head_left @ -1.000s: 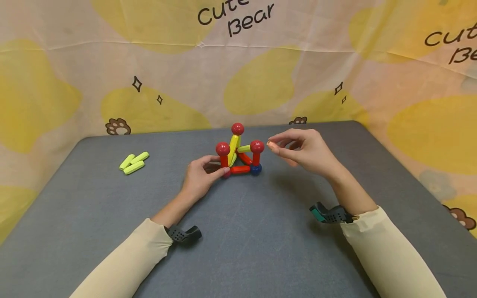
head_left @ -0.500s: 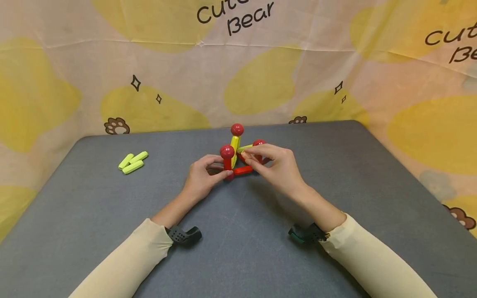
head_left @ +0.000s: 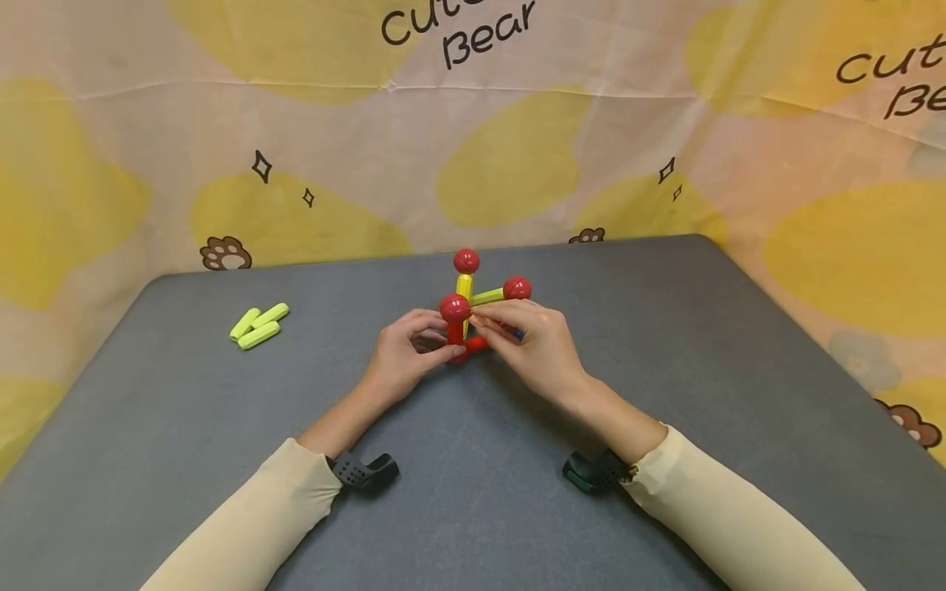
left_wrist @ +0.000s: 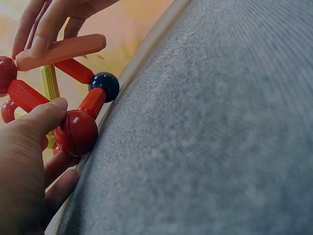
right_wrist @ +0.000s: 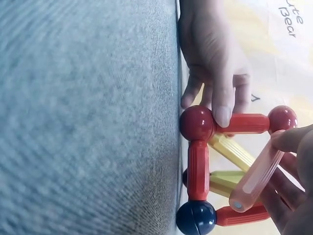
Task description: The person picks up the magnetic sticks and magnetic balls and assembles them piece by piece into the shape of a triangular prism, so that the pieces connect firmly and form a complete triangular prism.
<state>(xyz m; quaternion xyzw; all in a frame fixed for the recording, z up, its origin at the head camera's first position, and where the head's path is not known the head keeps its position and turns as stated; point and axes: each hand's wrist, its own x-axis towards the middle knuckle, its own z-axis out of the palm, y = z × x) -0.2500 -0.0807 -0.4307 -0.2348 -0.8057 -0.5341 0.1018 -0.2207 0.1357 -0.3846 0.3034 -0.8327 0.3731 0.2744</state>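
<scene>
A frame of magnetic building sticks and balls stands on the table, with red balls such as the near-left upper one (head_left: pixel 455 309), a dark blue ball (left_wrist: pixel 104 86), and red and yellow sticks. My left hand (head_left: pixel 402 349) grips its near-left corner, the thumb at the lower red ball (right_wrist: pixel 197 123) and the upright red stick (right_wrist: pixel 243 123). With thumb and fingers, my right hand (head_left: pixel 543 345) pinches an orange stick (left_wrist: pixel 73 49). One end of that stick is right at the upper red ball; its other end points free above the blue ball, its flat tip showing in the right wrist view.
Several loose yellow-green sticks (head_left: pixel 259 334) lie together at the left of the grey table (head_left: pixel 458 509). A printed cloth (head_left: pixel 510 180) hangs behind the table's far edge. Further red balls top the frame's back (head_left: pixel 466 261) and right (head_left: pixel 517 288) posts.
My right hand has come in from the right, bringing the orange stick to the near-left upper ball. The frame has turned and shifted slightly in my left hand's grip.
</scene>
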